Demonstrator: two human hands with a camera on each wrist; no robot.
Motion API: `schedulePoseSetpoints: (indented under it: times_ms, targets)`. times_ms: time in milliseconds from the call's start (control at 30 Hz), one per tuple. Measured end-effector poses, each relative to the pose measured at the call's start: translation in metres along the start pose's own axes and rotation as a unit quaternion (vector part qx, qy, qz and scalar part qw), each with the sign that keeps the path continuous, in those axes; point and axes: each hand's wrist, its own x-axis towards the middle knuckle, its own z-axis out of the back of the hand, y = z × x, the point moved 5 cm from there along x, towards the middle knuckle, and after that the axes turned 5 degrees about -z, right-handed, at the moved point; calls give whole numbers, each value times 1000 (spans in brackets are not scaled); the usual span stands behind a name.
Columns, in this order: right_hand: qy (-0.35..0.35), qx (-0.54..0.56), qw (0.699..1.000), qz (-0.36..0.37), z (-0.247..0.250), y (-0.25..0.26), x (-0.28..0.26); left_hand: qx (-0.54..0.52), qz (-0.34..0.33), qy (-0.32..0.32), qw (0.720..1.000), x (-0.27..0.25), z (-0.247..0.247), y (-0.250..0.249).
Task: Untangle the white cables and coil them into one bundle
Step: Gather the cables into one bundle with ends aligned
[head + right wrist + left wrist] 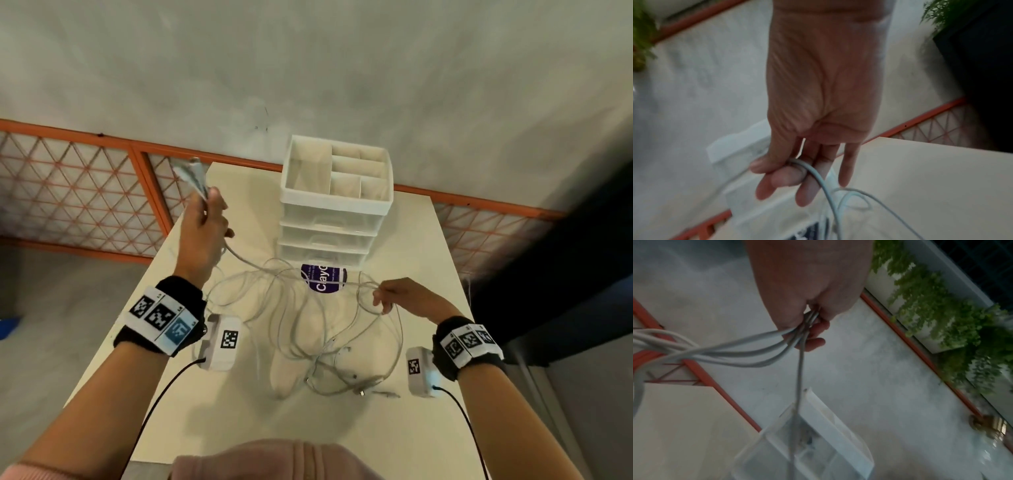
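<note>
A tangle of thin white cables (318,329) lies in loose loops on the cream table (421,411), with plugs near the front. My left hand (205,222) is raised over the table's far left corner and grips a folded bunch of cable loops (193,178); in the left wrist view several strands (748,353) run out of its curled fingers (813,335). My right hand (390,294) hovers over the right of the tangle and pinches one strand (818,177) between thumb and fingers.
A white plastic drawer organiser (337,202) with open top compartments stands at the table's far middle. A purple round label (323,277) lies in front of it under the cables. An orange metal railing (85,192) runs behind the table. A dark cabinet (565,274) stands to the right.
</note>
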Motion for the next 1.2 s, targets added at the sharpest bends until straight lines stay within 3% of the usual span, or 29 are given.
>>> schedulePoseSetpoints:
  times_ms: [133, 233, 433, 500, 667, 900, 1000, 1067, 1200]
  targets:
    - [8, 12, 998, 65, -3, 61, -8, 135, -50, 185, 972, -29, -47, 2]
    - [34, 0, 993, 116, -12, 109, -16, 138, -13, 286, 948, -51, -74, 16]
    - [35, 50, 986, 157, -12, 135, -26, 91, 17, 366, 926, -68, -88, 21]
    - [37, 66, 987, 143, -16, 121, -22, 105, 5, 356, 929, -64, -85, 20]
    - [46, 35, 995, 82, -29, 69, -7, 157, -41, 233, 959, -46, -62, 16]
    - [1, -72, 997, 34, -9, 50, 8, 197, -55, 172, 964, -51, -51, 8]
    - [0, -175, 983, -49, 3, 13, 9, 177, -67, 102, 976, -35, -33, -11]
    - [4, -155, 984, -85, 3, -18, 4, 167, -63, 56, 982, -19, -16, -17]
    - [-84, -131, 986, -66, 5, -38, -1, 240, -51, 54, 968, -10, -5, -4]
